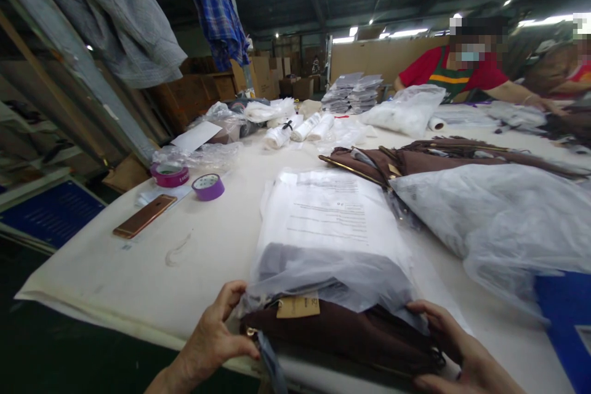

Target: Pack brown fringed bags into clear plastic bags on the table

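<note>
Left hand (217, 329) gripping left end of brown bag (351, 335), bottom centre of frame; right hand (455, 348) gripping right end, thumb and fingers around it. Brown bag partly inside plastic bag (378, 286), tag (298, 307) showing. Tape roll (209, 188), phone (145, 217) at left. Co-worker (462, 77) upper right.

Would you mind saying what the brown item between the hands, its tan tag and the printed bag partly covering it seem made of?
Brown item: probably matte fabric, judging by its soft, shineless surface.
Tan tag: likely dull card or paper, as it looks flat and crisp-edged.
Printed bag: apparently thin, frosted plastic film, since it wrinkles and a dark shape shows hazily through.
</note>
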`<act>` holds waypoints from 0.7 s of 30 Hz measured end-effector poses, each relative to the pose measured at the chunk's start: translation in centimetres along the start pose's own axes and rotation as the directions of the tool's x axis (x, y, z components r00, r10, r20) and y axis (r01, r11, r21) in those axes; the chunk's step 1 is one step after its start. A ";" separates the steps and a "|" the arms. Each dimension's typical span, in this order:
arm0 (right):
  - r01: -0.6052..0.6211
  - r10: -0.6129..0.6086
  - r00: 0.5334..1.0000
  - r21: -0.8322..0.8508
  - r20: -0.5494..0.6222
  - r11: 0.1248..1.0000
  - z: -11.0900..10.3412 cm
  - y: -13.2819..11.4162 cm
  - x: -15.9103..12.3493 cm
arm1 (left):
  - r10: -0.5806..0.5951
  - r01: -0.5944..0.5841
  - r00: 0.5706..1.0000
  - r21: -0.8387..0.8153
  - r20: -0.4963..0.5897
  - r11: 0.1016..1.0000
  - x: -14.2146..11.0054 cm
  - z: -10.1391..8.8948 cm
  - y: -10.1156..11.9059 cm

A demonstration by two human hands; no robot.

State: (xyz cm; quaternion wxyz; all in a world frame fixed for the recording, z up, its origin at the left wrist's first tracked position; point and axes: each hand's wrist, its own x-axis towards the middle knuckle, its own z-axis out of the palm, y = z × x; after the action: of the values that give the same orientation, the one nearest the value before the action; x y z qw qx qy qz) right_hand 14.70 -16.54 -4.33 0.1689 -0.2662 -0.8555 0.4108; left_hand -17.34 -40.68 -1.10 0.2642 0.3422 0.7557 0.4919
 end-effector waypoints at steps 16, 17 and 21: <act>-0.238 0.233 0.971 0.122 0.049 0.964 -1.0 -3.0 1.3 | -0.175 0.198 0.972 -0.143 0.155 0.970 2.8 0.1 1.9; -0.230 0.224 0.972 0.094 0.070 0.969 -1.3 -2.7 1.4 | -0.181 0.201 0.973 -0.139 0.141 0.970 2.9 0.1 2.1; -0.213 0.207 0.968 0.029 0.144 0.977 -1.7 -2.0 2.0 | -0.195 0.214 0.973 -0.174 0.120 0.961 3.2 0.2 2.9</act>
State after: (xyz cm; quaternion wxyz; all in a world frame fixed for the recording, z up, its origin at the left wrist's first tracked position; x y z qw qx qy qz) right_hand 13.33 -15.40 -1.55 0.0698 -0.3223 -0.8229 0.4627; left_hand -18.43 -37.28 1.31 0.3825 0.2608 0.7234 0.5123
